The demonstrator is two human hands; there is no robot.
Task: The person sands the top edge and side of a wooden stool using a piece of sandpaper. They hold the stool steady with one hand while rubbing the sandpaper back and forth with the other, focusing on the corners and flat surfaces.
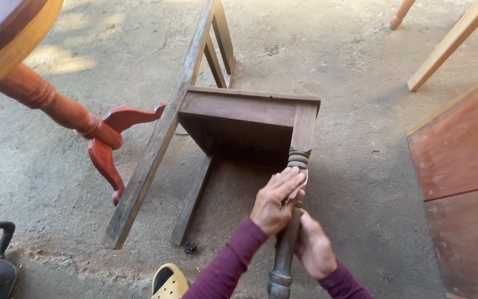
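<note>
Both hands close on one turned chair leg (286, 243): left hand (275, 200) presses sandpaper (300, 187) higher up, right hand (313, 250) grips lower. Its long axis runs away toward the chair seat (239, 119).

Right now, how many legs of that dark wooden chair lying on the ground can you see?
3. The turned leg is gripped by the left hand and right hand. One long back post runs diagonally at left. One plain leg lies beneath the seat. A fourth may be hidden.
</note>
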